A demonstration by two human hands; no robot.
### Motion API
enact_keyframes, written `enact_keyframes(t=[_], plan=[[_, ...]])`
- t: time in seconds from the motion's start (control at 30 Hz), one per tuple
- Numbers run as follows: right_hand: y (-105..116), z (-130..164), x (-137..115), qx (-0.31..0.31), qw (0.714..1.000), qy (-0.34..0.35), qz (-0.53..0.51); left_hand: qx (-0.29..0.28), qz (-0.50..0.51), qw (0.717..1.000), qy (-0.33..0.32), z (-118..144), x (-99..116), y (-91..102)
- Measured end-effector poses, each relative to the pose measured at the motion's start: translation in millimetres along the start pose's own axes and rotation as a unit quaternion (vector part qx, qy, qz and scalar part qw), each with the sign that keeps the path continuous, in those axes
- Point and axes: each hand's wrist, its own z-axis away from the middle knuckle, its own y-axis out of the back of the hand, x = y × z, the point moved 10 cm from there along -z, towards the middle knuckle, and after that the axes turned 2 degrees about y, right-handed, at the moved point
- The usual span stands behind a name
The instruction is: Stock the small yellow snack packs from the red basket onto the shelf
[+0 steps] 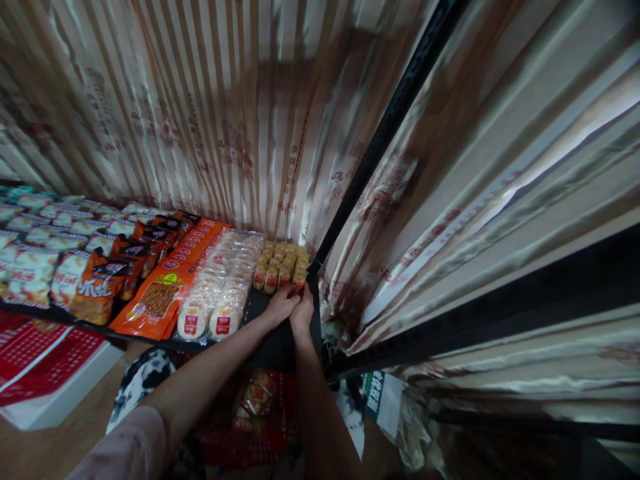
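Both my hands meet at the near right corner of a block of small yellow snack packs (280, 263) standing in rows on a black shelf (270, 347). My left hand (283, 304) reaches in from the left, its fingers closed at the front pack of the right-hand row. My right hand (303, 312) presses close beside it, fingers curled round the right side of the same yellow snack pack (299, 281). The fingertips partly hide that pack. Left of the yellow packs stand two rows of round white crackers (223, 320) in clear wrap.
Orange snack bags (155, 303) and white-and-orange bags (85, 287) fill the shelf's left side. A black post (370, 160) rises at the right corner before pleated curtains (225, 120). Below are a red crate (40, 360) and a red basket (225, 440) holding packs.
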Motion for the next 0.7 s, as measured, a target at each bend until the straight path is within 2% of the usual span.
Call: enact_keyframes(t=[0.3,0.43,0.7], plan=[[4,8,1,0.008,0.999,0.012,0.031,0.006,-0.065,0.998,-0.019,9,10,4.3],[0,9,4,0.005,0.999,0.011,0.034,0.003,-0.068,0.997,-0.030,7,11,3.5],[-1,10,11,-0.006,1.000,-0.001,0.016,0.007,-0.045,0.999,-0.004,12,9,6.5]])
